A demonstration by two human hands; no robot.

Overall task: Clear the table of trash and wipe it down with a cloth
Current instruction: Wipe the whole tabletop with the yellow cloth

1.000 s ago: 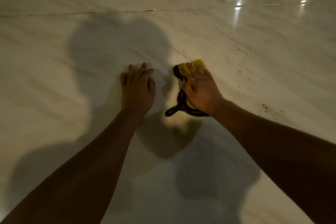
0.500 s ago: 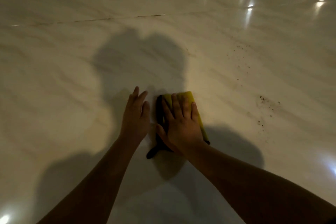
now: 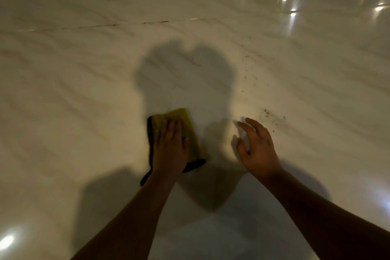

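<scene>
The left hand (image 3: 169,150) lies flat on the yellow cloth (image 3: 191,133), fingers straight and close together, pressing it onto the pale marbled table (image 3: 84,112). The cloth is folded, and a black border shows along its left side and at the near corners by the wrist. The right hand (image 3: 258,150) is apart from the cloth to the right, fingers loosely spread, slightly bent and holding nothing. In this dim light it is hard to tell whether it touches the tabletop or hangs just above it. It sits between the cloth and a cluster of dark crumbs (image 3: 269,115) just beyond its fingertips. A thinner scatter of specks (image 3: 249,74) runs farther out. The person's shadow (image 3: 185,74) falls on the surface beyond the cloth. A thin seam (image 3: 126,24) crosses the far part of the table, and lamp reflections (image 3: 292,9) glint at the far right.
</scene>
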